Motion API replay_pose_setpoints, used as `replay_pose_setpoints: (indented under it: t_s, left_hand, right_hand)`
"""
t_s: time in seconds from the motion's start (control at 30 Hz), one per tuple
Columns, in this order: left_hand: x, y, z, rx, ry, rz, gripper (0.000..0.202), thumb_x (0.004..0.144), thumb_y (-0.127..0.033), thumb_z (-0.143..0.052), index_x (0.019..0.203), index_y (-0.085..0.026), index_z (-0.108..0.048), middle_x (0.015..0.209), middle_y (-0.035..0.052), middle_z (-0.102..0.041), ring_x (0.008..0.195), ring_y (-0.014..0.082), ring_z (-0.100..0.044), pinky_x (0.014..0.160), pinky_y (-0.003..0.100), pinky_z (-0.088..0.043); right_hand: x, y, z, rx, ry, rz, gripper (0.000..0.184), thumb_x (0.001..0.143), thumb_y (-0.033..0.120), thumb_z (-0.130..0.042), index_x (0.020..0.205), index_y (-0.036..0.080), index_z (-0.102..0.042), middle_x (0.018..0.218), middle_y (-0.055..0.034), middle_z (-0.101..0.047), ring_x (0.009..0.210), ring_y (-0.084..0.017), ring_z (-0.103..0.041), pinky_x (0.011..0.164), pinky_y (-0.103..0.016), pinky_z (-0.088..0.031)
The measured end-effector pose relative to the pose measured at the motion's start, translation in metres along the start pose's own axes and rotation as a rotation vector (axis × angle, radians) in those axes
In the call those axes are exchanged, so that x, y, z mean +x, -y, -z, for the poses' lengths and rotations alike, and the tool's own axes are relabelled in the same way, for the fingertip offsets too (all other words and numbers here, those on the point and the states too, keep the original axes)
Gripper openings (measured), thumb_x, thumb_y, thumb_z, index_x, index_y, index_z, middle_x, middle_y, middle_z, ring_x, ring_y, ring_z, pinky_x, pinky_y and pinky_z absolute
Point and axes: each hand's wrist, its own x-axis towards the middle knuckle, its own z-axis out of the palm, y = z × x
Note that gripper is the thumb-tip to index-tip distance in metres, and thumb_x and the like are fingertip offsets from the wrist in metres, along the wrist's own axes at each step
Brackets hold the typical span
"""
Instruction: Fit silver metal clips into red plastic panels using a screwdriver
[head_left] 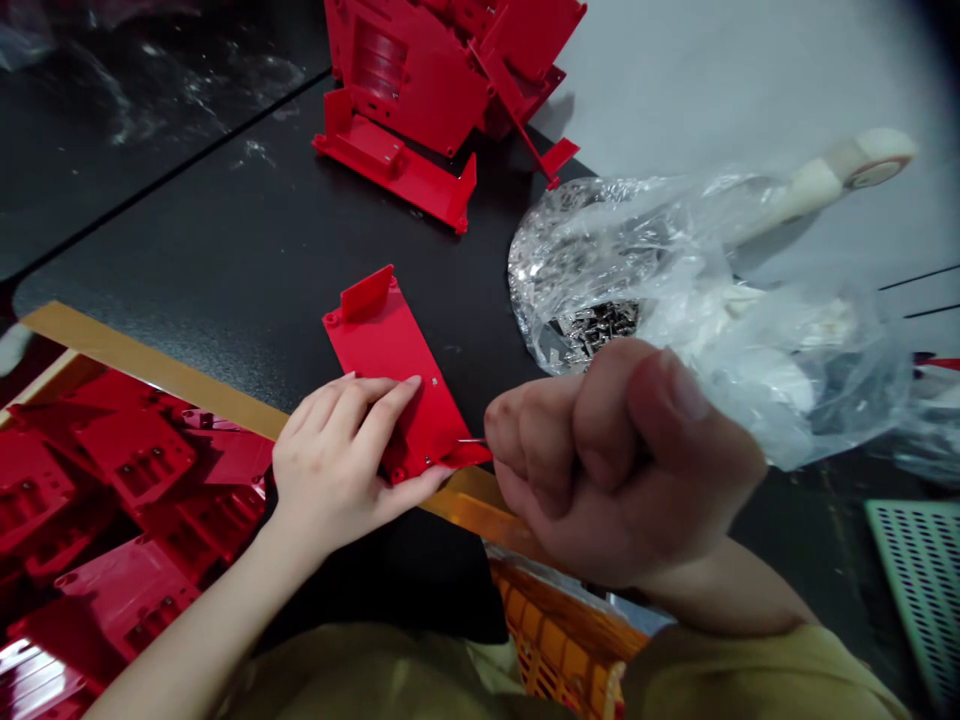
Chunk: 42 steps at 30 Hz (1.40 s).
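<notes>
A flat red plastic plate [390,350] with a raised tab at its far end lies on the black table [225,260]. My left hand [345,460] rests on the plate's near left corner, fingers laid over it and thumb under its near edge. My right hand [607,460] is closed in a fist just right of the plate's near corner. A thin metal pin [472,441] pokes out of the fist toward the plate's edge.
A clear plastic bag [675,290] with several small metal parts lies right of the plate. Stacked red plastic housings [442,80] stand at the back. A box of red parts [112,520] sits lower left, an orange crate [562,640] below, a green perforated tray [922,580] at right.
</notes>
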Motion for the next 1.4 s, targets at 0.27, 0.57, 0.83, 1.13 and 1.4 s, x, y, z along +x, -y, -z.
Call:
replay_pose_setpoints:
  t_s: [0.27, 0.57, 0.83, 1.13, 1.4]
  left_hand:
    - [-0.002, 0.001, 0.0, -0.008, 0.009, 0.0, 0.063, 0.078, -0.061, -0.065, 0.121, -0.015, -0.06, 0.101, 0.0108, -0.068, 0.092, 0.026, -0.064, 0.085, 0.036, -0.049]
    - [-0.002, 0.001, 0.0, -0.008, 0.012, -0.001, 0.063, 0.078, -0.061, -0.065, 0.121, -0.015, -0.06, 0.101, 0.0111, -0.069, 0.093, 0.0263, -0.064, 0.086, 0.036, -0.049]
    - [-0.002, 0.001, 0.0, -0.012, 0.008, -0.007, 0.064, 0.078, -0.06, -0.066, 0.121, -0.013, -0.061, 0.1, 0.0113, -0.068, 0.091, 0.0256, -0.064, 0.084, 0.035, -0.049]
    - [-0.003, 0.001, 0.0, -0.021, 0.008, -0.004, 0.064, 0.079, -0.06, -0.065, 0.124, -0.014, -0.059, 0.101, 0.0111, -0.068, 0.092, 0.0262, -0.064, 0.085, 0.036, -0.049]
    - [-0.003, 0.002, -0.001, -0.023, 0.003, 0.001, 0.063, 0.079, -0.06, -0.064, 0.125, -0.017, -0.058, 0.101, 0.0103, -0.068, 0.093, 0.0263, -0.064, 0.084, 0.036, -0.049]
  right_hand:
    - [-0.002, -0.004, -0.008, 0.002, -0.072, 0.039, 0.054, 0.092, 0.035, -0.055, 0.048, 0.019, -0.028, 0.035, 0.0075, -0.026, 0.031, -0.007, -0.024, 0.037, -0.026, -0.021]
    - [-0.004, -0.005, -0.01, -0.02, -0.08, 0.053, 0.053, 0.092, 0.036, -0.055, 0.049, 0.019, -0.028, 0.036, 0.0076, -0.028, 0.03, -0.007, -0.021, 0.036, -0.025, -0.019]
    - [0.012, -0.004, -0.01, 0.082, -0.16, -0.011, 0.059, 0.094, 0.032, -0.049, 0.046, 0.017, -0.018, 0.032, 0.0062, -0.016, 0.027, -0.006, -0.017, 0.034, -0.026, -0.012]
    - [0.008, 0.006, -0.001, -0.004, -0.038, -0.081, 0.061, 0.089, 0.035, -0.06, 0.043, 0.017, -0.024, 0.032, 0.0062, -0.021, 0.03, -0.007, -0.025, 0.035, -0.025, -0.021]
    - [0.004, 0.004, 0.003, -0.02, 0.018, -0.046, 0.054, 0.091, 0.032, -0.056, 0.046, 0.019, -0.028, 0.034, 0.0064, -0.026, 0.031, -0.008, -0.027, 0.038, -0.026, -0.025]
